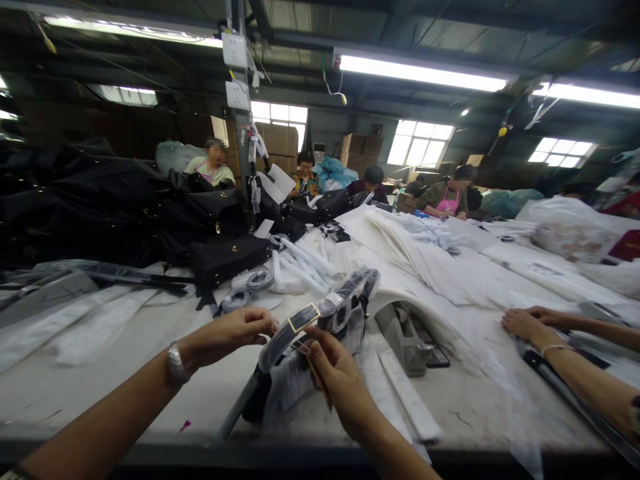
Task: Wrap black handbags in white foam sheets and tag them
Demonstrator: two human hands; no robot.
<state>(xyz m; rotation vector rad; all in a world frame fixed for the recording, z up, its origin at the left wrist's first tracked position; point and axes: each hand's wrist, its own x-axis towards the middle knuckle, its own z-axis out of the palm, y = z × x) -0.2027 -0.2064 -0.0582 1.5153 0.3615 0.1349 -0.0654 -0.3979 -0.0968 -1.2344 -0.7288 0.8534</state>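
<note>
A dark strap with a rectangular gold buckle (305,318), partly in clear plastic film, lies over a dark bag (290,390) wrapped in film in front of me. My right hand (337,377) is closed at the strap's near side, thumb and fingers pinched on it just below the buckle. To the left of the buckle, my left hand (247,328) is closed in a pinch beside the strap. What its fingertips hold, if anything, is too small to make out. Rolled straps (260,281) in film lie just beyond.
A grey tape dispenser (407,343) stands right of the bag. Black bags (227,257) are heaped at left, and white sheets (400,253) are piled ahead. A co-worker's hands (533,325) rest on wrapped material at right. Several people sit at the far side.
</note>
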